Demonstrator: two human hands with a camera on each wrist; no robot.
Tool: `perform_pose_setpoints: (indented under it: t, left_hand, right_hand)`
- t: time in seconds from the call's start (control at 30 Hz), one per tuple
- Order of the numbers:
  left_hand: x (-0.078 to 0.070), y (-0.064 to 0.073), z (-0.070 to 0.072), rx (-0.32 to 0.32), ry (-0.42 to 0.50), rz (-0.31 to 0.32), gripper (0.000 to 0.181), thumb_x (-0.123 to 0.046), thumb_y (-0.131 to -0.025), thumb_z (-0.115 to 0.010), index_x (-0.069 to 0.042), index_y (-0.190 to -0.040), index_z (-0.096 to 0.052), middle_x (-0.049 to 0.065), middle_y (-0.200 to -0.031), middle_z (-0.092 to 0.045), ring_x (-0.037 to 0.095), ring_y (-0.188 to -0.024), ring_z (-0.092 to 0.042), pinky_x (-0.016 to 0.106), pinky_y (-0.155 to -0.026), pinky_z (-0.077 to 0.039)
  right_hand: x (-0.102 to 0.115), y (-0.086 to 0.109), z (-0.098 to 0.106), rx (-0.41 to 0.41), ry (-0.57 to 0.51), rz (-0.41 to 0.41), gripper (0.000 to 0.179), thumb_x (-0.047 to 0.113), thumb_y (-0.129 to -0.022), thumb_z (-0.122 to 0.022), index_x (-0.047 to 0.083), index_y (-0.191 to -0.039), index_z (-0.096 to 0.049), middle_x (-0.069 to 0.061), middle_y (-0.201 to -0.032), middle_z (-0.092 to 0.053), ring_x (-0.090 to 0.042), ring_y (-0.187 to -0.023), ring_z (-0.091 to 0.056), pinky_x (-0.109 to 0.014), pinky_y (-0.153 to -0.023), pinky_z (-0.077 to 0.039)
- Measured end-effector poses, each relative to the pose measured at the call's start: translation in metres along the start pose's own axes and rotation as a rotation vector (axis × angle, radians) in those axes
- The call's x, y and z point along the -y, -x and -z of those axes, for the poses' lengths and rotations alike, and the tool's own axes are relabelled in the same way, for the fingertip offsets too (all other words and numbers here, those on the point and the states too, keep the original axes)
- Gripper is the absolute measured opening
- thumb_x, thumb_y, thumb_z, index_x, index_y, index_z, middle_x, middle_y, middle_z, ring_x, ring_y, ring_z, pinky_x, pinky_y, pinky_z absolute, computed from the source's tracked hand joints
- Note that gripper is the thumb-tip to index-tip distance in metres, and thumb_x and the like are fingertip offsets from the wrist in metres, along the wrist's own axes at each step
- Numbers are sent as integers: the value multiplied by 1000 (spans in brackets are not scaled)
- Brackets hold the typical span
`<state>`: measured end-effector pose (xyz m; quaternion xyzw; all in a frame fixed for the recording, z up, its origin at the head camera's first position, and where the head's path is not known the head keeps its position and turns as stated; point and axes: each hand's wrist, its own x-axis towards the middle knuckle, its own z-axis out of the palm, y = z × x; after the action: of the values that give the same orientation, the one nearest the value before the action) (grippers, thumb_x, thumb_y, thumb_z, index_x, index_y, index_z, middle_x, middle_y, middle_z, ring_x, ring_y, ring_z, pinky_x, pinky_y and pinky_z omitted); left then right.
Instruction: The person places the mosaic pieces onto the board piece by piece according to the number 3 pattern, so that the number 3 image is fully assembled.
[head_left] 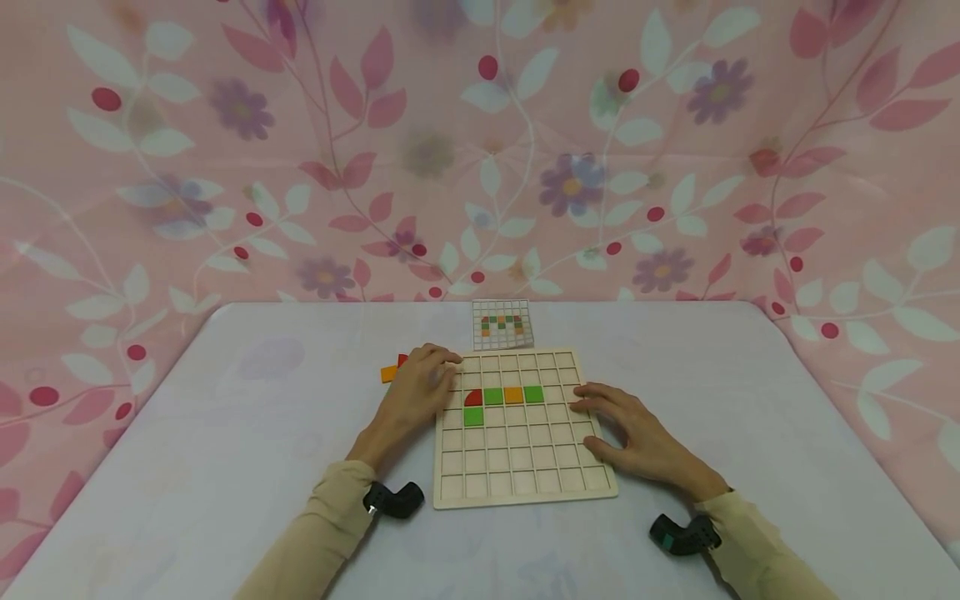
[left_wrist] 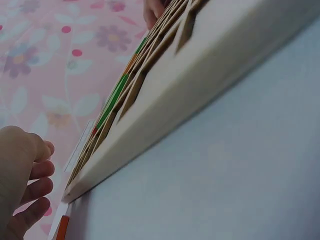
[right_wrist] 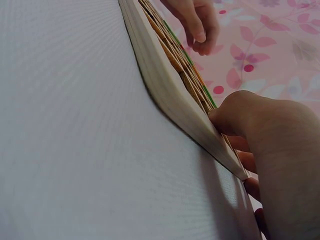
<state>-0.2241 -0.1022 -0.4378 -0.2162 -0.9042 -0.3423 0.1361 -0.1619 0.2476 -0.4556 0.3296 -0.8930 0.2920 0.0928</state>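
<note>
A pale wooden grid board (head_left: 520, 460) lies on the table between the hands. A red tile with a rounded corner (head_left: 474, 399) starts a row on it, followed by a green square tile (head_left: 492, 396), an orange one (head_left: 513, 395) and another green one (head_left: 533, 394). Below the red piece sits a third green tile (head_left: 473, 417). My left hand (head_left: 422, 385) is over the board's upper left edge, its fingers loosely bent with nothing showing between them. With relaxed fingers spread, my right hand (head_left: 633, 437) touches the right edge, thumb (right_wrist: 225, 117) on the rim.
Loose orange (head_left: 388, 374) and red (head_left: 402, 360) tiles lie left of the board, partly behind the left hand. Beyond the board's far edge is a card (head_left: 502, 340) printed with a coloured grid pattern. A floral cloth (head_left: 480, 167) hangs behind the white table (head_left: 262, 417).
</note>
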Motion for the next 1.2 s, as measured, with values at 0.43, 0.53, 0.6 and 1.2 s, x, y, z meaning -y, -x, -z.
perform_pose_setpoints:
  t: [0.43,0.53,0.6,1.2]
  left_hand:
    - [35,0,25,-129,-91,29,20,-10,-89,-61,-9,-107,-69,8,-109,-64,27,-98,-55,43,-84,-45]
    - [45,0,29,-148,-91,14,20,-8,-88,-62,-7,-107,-70,11,-108,-65,32,-99,-56,48,-86,-44]
    - [50,1,30,-152,-93,5,20,-7,-88,-62,-6,-106,-71,12,-108,-65,34,-99,-56,50,-87,-44]
    - [61,3,48,41,-118,96,22,-12,-88,-64,-7,-108,-70,10,-112,-67,30,-99,-59,46,-84,-47]
  right_hand:
    - [-1,0,1,1,5,8,42,22,-82,-70,19,-122,-59,-6,-139,-47,-30,-132,-39,-58,-97,-31]
    - [1,0,2,4,8,11,42,23,-82,-70,19,-123,-59,-5,-139,-47,-29,-132,-38,-58,-98,-31]
    - [1,0,2,11,10,12,42,23,-83,-70,19,-124,-58,-5,-140,-47,-28,-133,-38,-57,-98,-31]
    - [2,-1,4,24,7,9,43,24,-84,-69,19,-125,-58,-5,-141,-46,-27,-133,-38,-54,-99,-32]
